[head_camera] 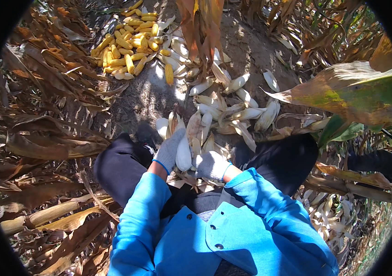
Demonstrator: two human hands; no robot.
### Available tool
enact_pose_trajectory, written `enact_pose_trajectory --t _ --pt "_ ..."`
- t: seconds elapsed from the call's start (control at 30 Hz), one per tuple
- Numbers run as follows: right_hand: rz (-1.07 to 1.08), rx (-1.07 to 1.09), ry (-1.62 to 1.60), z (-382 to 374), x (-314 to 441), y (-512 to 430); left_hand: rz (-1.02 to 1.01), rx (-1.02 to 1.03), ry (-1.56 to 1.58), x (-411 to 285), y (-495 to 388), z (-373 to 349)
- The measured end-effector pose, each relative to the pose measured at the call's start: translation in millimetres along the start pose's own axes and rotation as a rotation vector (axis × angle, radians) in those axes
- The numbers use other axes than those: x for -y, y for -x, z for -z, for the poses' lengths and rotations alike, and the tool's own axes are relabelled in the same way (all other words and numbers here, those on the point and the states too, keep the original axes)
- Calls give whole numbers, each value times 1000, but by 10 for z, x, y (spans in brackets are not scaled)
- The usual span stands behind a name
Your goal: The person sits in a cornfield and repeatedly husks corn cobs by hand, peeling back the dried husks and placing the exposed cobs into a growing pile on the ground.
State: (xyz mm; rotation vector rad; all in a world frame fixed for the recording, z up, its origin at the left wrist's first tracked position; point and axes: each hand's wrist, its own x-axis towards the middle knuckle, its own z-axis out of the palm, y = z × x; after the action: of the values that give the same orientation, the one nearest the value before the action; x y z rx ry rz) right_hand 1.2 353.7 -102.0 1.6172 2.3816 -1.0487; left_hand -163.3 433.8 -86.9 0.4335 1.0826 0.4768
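Observation:
Both of my hands wear light grey knit gloves with blue cuffs. My left hand [170, 147] is wrapped around an ear of corn in its pale husk [183, 154], which lies between my knees. Just to the right of that ear is my right hand [211, 165], its fingers turned down toward the ear's lower end; what they touch is hidden. More unhusked ears [240, 110] lie in a loose heap on the ground beyond my hands. Farther off to the left, a pile of husked yellow corn cobs [130, 45] rests on the soil, with a single yellow cob [169, 74] at its near edge.
Dry corn stalks and leaves [44, 138] crowd the left side. A broad green-brown corn leaf [354, 91] juts in from the right, and brown leaves [201, 27] hang at the top centre. Loose husks [332, 217] lie at the lower right.

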Motion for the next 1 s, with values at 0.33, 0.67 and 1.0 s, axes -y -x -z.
enact_pose_trajectory --t 0.33,0.67,1.0 --pt "-401 -578 -202 0 -703 -163 -179 -4 171 -234 260 -81" --pt "-579 -362 -591 -342 -1362 -534 -721 -95 237 -1864 314 347" --pt "-612 -86 -493 -1320 -1540 -1003 -633 -212 275 -1889 154 405"
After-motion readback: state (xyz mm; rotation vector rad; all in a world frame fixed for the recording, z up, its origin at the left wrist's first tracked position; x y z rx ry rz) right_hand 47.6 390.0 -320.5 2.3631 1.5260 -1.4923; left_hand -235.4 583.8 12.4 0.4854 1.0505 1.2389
